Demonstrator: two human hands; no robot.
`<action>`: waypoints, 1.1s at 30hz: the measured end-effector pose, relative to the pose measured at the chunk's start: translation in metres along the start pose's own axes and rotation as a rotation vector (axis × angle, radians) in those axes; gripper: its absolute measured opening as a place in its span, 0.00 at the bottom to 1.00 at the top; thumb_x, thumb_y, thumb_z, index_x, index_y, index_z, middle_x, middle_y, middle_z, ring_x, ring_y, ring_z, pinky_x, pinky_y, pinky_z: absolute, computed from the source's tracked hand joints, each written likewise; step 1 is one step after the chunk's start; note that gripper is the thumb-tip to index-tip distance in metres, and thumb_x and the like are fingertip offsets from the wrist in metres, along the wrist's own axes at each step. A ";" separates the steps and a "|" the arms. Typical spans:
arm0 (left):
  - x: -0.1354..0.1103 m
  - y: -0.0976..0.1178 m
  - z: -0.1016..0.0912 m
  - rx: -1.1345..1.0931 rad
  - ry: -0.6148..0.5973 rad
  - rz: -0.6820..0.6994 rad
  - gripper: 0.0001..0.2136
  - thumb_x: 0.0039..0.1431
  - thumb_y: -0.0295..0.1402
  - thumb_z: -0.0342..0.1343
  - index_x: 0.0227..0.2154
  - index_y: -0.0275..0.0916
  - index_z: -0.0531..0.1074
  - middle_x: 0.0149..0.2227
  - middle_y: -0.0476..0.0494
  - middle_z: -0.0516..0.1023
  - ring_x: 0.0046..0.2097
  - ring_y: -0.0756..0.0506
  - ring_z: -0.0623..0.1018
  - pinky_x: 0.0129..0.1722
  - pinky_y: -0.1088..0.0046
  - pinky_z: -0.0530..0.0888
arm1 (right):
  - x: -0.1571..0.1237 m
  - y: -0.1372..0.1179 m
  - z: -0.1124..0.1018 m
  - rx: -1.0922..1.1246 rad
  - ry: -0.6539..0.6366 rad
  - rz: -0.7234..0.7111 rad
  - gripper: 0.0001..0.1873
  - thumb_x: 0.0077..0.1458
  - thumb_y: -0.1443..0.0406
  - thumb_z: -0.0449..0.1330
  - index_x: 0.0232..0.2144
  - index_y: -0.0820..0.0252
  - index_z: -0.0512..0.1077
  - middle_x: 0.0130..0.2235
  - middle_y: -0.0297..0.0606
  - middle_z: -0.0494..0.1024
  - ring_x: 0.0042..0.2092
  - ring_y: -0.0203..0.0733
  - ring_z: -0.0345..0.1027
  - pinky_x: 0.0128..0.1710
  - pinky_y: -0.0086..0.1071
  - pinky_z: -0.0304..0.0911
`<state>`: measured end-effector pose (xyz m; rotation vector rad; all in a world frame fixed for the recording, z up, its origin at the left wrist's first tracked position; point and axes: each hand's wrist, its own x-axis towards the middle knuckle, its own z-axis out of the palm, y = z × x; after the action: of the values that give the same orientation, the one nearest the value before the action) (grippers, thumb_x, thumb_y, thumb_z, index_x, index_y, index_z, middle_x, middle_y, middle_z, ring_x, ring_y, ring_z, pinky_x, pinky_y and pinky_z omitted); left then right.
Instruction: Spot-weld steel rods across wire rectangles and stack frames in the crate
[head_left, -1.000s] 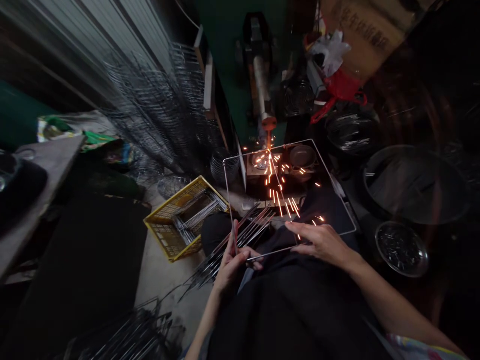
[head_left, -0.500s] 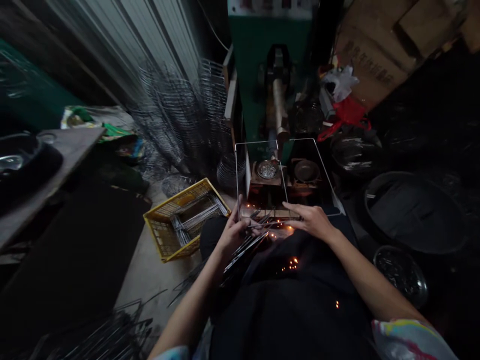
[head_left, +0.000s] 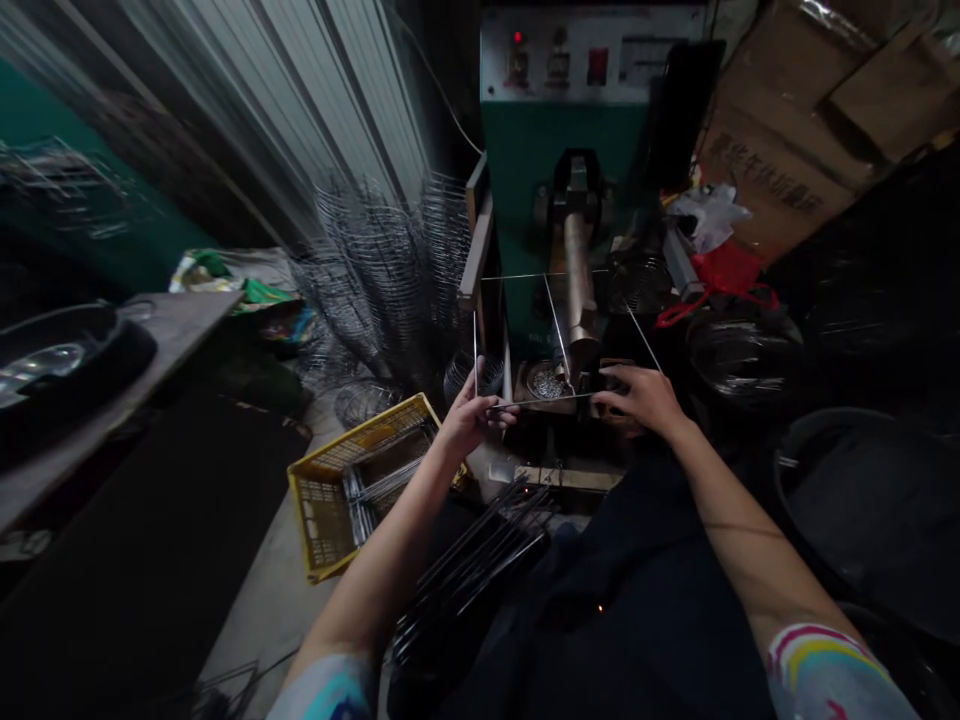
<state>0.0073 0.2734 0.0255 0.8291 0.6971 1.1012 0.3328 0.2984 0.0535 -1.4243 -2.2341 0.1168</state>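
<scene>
A rectangular wire frame (head_left: 556, 318) with a middle bar is held out level in front of the green machine (head_left: 517, 200). My left hand (head_left: 474, 415) is closed on its near left corner. Fingers of my right hand (head_left: 641, 393) pinch the near wire farther right. Between my hands, the near end of the middle bar sits close under the tip of the machine's thick metal arm (head_left: 577, 270); whether they touch, I cannot tell. A round dish of small metal bits (head_left: 546, 380) lies just beyond the near wire. Loose metal rods (head_left: 480, 550) rest across my lap.
To the left, a yellow plastic crate (head_left: 322, 520) holds metal rods. Stacks of bent wire racks (head_left: 375, 260) lean on the corrugated wall. Cardboard boxes (head_left: 772, 180), a red bag (head_left: 727, 272) and a large dark tub (head_left: 862, 530) are on the right. One spark glows over my lap.
Both hands have carried the wire frame forward, from over my lap up to the machine's arm. The burst of orange sparks has mostly died away. The view has also tilted up.
</scene>
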 end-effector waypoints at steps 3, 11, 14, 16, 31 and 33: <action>0.007 -0.001 -0.002 -0.018 -0.001 0.003 0.46 0.57 0.24 0.54 0.68 0.44 0.27 0.32 0.41 0.83 0.31 0.44 0.82 0.28 0.73 0.75 | 0.007 0.004 0.002 0.023 0.029 -0.008 0.26 0.54 0.47 0.62 0.48 0.55 0.75 0.47 0.39 0.79 0.47 0.47 0.75 0.45 0.34 0.67; 0.017 -0.005 -0.009 -0.055 0.006 0.016 0.47 0.55 0.25 0.55 0.68 0.45 0.27 0.33 0.38 0.83 0.30 0.44 0.82 0.27 0.73 0.75 | 0.015 0.005 0.001 0.024 0.069 -0.008 0.25 0.51 0.46 0.64 0.45 0.55 0.76 0.44 0.37 0.81 0.43 0.46 0.76 0.39 0.32 0.67; 0.020 -0.004 -0.010 -0.068 0.012 0.019 0.48 0.54 0.25 0.56 0.68 0.45 0.27 0.32 0.39 0.83 0.29 0.44 0.82 0.26 0.74 0.75 | 0.017 0.004 0.003 0.008 0.072 -0.004 0.24 0.52 0.46 0.63 0.45 0.54 0.76 0.43 0.38 0.81 0.41 0.46 0.76 0.38 0.32 0.66; 0.021 -0.005 -0.010 -0.067 0.016 0.024 0.48 0.54 0.25 0.57 0.68 0.44 0.28 0.32 0.40 0.83 0.29 0.44 0.82 0.26 0.75 0.75 | 0.018 0.003 0.005 0.007 0.077 -0.001 0.24 0.52 0.46 0.63 0.44 0.54 0.77 0.43 0.38 0.81 0.39 0.45 0.76 0.37 0.32 0.66; -0.006 -0.005 -0.003 -0.045 -0.013 -0.002 0.49 0.53 0.26 0.58 0.68 0.47 0.28 0.31 0.44 0.83 0.29 0.44 0.82 0.26 0.74 0.75 | -0.005 0.051 -0.007 0.401 0.175 0.556 0.28 0.55 0.46 0.54 0.39 0.66 0.75 0.26 0.41 0.76 0.28 0.43 0.70 0.28 0.32 0.62; -0.039 -0.007 -0.001 -0.012 -0.008 -0.024 0.48 0.55 0.28 0.58 0.68 0.47 0.28 0.31 0.43 0.82 0.30 0.43 0.82 0.27 0.73 0.74 | -0.040 0.037 -0.003 0.537 0.113 0.574 0.28 0.53 0.44 0.56 0.37 0.65 0.73 0.21 0.36 0.71 0.22 0.38 0.63 0.21 0.29 0.56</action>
<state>-0.0024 0.2347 0.0220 0.8126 0.6918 1.0790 0.3784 0.2792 0.0300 -1.6454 -1.4812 0.7415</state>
